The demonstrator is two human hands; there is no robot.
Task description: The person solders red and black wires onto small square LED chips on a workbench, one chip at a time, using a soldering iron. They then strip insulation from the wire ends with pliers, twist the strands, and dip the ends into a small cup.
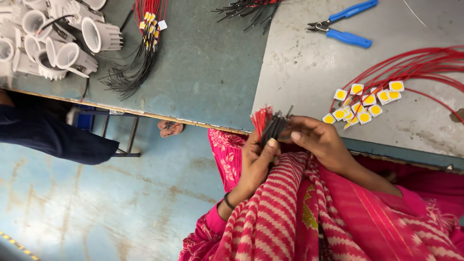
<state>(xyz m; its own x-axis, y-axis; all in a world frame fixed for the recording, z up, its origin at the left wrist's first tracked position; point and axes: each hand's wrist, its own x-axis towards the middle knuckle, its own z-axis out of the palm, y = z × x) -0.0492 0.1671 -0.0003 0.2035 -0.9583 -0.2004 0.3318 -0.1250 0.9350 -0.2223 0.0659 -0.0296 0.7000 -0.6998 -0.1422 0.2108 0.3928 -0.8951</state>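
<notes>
Left hand [254, 162]: bare, with a thin dark band around the wrist and a bright pink sleeve with a paler floral print showing just below it. Right hand [316, 140]: bare, no ring or band visible, forearm uncovered up to a pink sleeve edge near the right border of the view. Across the lap lies a draped cloth in red with narrow cream stripes, over a pink garment with fine orange lines and a small yellow-green motif
</notes>
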